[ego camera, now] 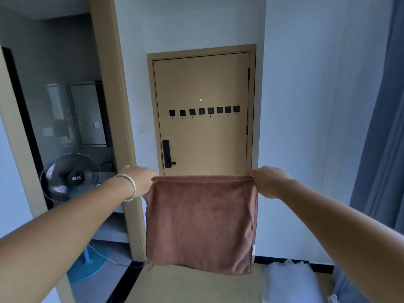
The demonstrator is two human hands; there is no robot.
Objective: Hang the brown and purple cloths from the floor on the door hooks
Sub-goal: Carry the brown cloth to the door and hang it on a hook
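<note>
brown cloth point(201, 221) between both hands

Open air up to the door hooks point(204, 111); fan point(70, 177) stands off left

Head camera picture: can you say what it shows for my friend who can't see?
Two hands, left hand and right hand, hold a brown cloth stretched by its top corners. Ahead is a tan door with a row of black hooks, all bare.
</note>
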